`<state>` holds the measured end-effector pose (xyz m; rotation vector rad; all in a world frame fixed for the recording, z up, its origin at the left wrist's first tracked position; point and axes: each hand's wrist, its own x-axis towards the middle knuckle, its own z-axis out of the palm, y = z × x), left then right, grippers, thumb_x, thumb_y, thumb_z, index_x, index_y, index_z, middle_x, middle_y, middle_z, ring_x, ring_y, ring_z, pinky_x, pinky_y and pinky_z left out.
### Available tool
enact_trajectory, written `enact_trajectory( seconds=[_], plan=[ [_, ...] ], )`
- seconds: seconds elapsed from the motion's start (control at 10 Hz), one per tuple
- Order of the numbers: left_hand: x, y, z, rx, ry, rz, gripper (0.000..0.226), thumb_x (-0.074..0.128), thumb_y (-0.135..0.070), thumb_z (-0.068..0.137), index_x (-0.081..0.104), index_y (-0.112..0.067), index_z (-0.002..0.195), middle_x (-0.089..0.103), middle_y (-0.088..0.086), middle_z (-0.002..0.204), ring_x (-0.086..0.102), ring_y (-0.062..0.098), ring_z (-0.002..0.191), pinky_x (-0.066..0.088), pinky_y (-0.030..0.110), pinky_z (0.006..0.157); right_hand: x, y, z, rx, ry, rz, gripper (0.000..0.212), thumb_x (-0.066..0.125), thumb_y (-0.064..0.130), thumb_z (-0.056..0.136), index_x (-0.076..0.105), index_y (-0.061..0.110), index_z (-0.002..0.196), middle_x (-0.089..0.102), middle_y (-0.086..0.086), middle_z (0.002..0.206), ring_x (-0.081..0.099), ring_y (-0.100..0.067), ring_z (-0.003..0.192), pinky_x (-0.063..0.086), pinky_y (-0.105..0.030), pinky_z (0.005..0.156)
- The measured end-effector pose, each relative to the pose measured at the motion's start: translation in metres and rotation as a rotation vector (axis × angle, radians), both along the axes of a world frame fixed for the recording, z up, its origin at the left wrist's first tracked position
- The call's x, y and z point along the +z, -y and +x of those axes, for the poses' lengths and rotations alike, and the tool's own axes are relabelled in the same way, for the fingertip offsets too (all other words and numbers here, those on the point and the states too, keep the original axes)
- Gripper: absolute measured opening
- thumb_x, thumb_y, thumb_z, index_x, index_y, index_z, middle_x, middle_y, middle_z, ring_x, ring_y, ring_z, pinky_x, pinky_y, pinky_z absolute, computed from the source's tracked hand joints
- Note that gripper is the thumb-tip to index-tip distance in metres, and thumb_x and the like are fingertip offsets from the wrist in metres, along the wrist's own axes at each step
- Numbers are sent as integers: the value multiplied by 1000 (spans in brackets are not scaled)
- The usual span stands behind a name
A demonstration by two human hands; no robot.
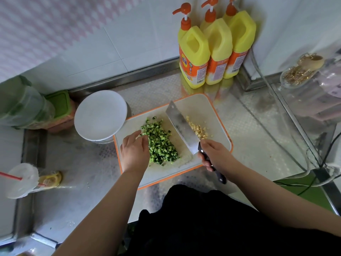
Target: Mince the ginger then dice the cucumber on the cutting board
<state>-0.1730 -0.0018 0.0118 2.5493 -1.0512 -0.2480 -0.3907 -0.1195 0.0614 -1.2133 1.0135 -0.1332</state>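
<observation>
My right hand (pixel 214 154) is wrapped around the black handle of the cleaver (pixel 181 129), fingers curled under it just behind the blade, which stands edge-down on the board (pixel 219 126) between two piles. My left hand (pixel 133 154) lies flat with fingers straight and together, its fingertips touching the near-left side of the diced cucumber (pixel 159 145) and holding nothing.

The cucumber sits as a loose green heap at the middle of the board, just left of the blade. The minced ginger (pixel 197 128) lies in a smaller pale scatter on the blade's right side, touching or nearly touching the steel. Both cuts look finished, or close to it.

I judge the cucumber dice to be wet, light and slippery. They would roll and scatter if pushed quickly, so I would corral them with a flat palm or scoop them on the broad blade, not pinch them. The ginger bits look drier and fibrous and likely cling to the steel. The cleaver seems blade-heavy, so a hold tight to the blade should steady it best.

A white bowl (pixel 100 115) sits on the steel worktop (pixel 258 130), touching the board's left corner. Three yellow bottles (pixel 214 52) stand behind, against the wall.
</observation>
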Motion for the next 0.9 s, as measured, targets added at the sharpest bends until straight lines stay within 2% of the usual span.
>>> enact_trajectory(
  seconds=[0.1,0.2,0.3,0.4,0.5,0.7,0.8,0.9],
  plan=[
    [0,-5,-7,10,-18,44,39,49,-22,98,54,-21,137,50,1,137,38,27,128,30,44,107,3,2,-8,363,-226,-519,19,41,35,100,54,39,113,60,12,87,57,-9,76,42,-23,68],
    [-2,-11,-15,34,-56,51,41,58,-21,95,54,-20,136,55,3,130,41,29,123,32,41,102,2,2,-19,518,-390,-799,41,44,39,97,42,42,138,55,16,124,57,-10,109,47,-29,85],
    [-1,-14,-22,72,-102,-12,28,62,-24,92,63,-23,120,63,-4,117,48,24,115,33,36,93,-6,5,-32,503,-399,-905,44,49,36,95,41,39,138,53,16,128,56,-12,113,48,-31,84],
    [1,-14,-23,100,-133,-57,10,65,-25,91,68,-23,100,68,-8,98,54,22,102,33,33,84,-17,18,-46,330,-403,-862,44,57,32,92,47,32,135,55,14,131,55,-11,118,44,-29,91],
    [6,-11,-19,103,-164,-52,9,63,-29,93,70,-23,93,68,-7,95,57,21,98,40,38,85,-34,49,-55,128,-444,-775,40,55,29,94,48,26,133,57,6,129,55,-17,117,41,-30,92],
    [4,-7,-16,95,-180,-46,22,48,-21,98,66,-22,113,65,-2,111,56,23,105,46,44,90,-73,112,-61,172,-557,-715,42,53,18,95,47,17,137,54,-4,133,49,-25,124,40,-38,99],
    [5,-6,-16,100,-218,-61,24,49,-20,96,63,-23,115,63,-3,117,53,22,111,45,45,94,-85,116,-68,258,-590,-714,44,55,15,93,49,25,134,53,-4,131,48,-27,123,41,-43,99],
    [10,-5,-15,102,-221,-55,22,49,-19,96,62,-23,114,63,-3,118,51,22,114,44,43,96,-87,118,-69,263,-604,-808,38,58,21,90,54,31,127,54,-2,124,52,-29,117,44,-44,94]
  ],
)
